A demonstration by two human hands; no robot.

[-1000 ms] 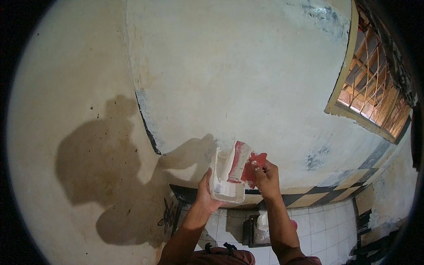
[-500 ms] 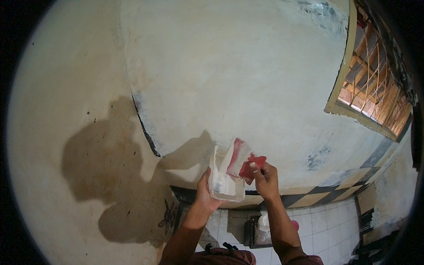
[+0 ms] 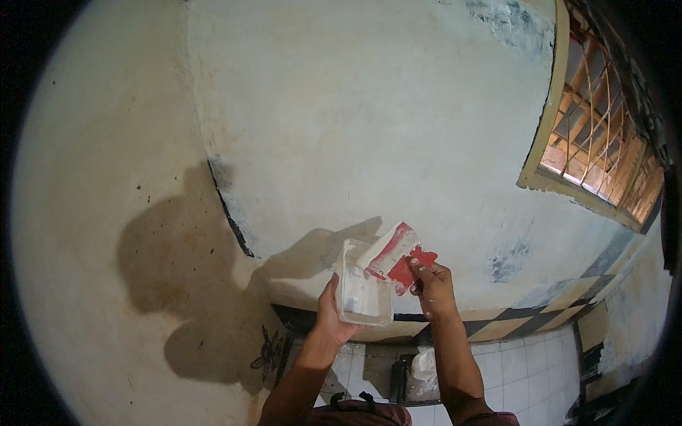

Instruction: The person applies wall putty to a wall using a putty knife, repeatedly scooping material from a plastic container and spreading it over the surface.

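Note:
My left hand (image 3: 334,312) is wrapped round the side and bottom of a pale rectangular plastic tub (image 3: 367,310) smeared inside with white paste. In my right hand (image 3: 430,284) is a red putty scraper (image 3: 399,255), gripped between thumb and fingers. White paste coats much of its wide blade, which slants over the tub's upper right corner. Both hands are in front of the off-white wall (image 3: 369,142), near its lower part.
A barred window (image 3: 600,128) is at the right. Dark and cream checkered squares (image 3: 511,319) run along the wall's base. On the white tiled floor (image 3: 511,362), a dark box-like object (image 3: 403,380) carries a white bag-like bundle (image 3: 424,366). Grey patches mark the wall.
The scraper has turned and shifted slightly right, so its blade covers less of the tub. My left hand still holds the tub in nearly the same place.

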